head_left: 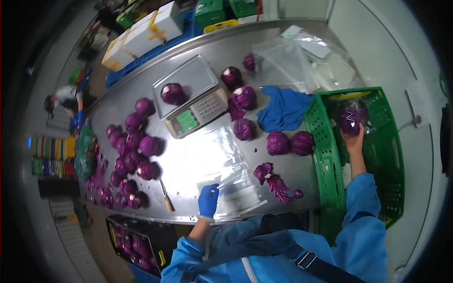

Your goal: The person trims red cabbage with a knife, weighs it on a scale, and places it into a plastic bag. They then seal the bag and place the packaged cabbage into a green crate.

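Note:
My bare right hand (354,140) is wrapped round a red cabbage in clear plastic (350,119), inside the upper part of the green crate (325,155). My left hand (208,200), in a blue glove, is over the table's front edge at the clear plastic bags (236,181); its fingers are bent, and whether they hold the film is too small to tell. One cabbage (173,94) rests on the scale (196,113). More cabbages (245,98) and a blue cloth (284,108) lie between the scale and the crate.
Several cabbages (133,141) are grouped left of the scale, beside a knife (167,200). Loose leaves (277,186) lie near the crate. A dark crate of cabbages (137,247) stands below the table. White boxes (141,37) stand behind it. Another person (68,100) is at the far left.

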The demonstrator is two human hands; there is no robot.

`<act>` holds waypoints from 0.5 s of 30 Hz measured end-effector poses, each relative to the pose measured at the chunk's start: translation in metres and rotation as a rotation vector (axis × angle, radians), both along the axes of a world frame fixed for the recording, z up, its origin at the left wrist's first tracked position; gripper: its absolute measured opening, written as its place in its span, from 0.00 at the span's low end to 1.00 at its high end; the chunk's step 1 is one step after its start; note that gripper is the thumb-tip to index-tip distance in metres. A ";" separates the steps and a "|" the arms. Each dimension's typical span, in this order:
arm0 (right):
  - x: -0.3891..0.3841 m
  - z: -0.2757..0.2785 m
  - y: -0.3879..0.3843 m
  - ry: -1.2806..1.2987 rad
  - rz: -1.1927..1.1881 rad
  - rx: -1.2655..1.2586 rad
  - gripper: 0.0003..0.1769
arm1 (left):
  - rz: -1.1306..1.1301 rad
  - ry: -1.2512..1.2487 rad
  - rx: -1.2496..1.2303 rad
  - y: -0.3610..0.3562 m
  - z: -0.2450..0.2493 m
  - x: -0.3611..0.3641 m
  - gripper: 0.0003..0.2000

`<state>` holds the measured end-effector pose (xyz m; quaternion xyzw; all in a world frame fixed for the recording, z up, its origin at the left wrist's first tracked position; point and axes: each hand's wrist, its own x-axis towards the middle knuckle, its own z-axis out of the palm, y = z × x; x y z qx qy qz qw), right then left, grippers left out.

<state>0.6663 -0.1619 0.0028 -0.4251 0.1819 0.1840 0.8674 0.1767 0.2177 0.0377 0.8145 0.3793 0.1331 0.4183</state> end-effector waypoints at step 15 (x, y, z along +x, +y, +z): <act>-0.158 0.139 0.117 -0.878 0.481 -1.030 0.09 | -0.158 -0.149 -0.262 0.050 -0.060 -0.001 0.05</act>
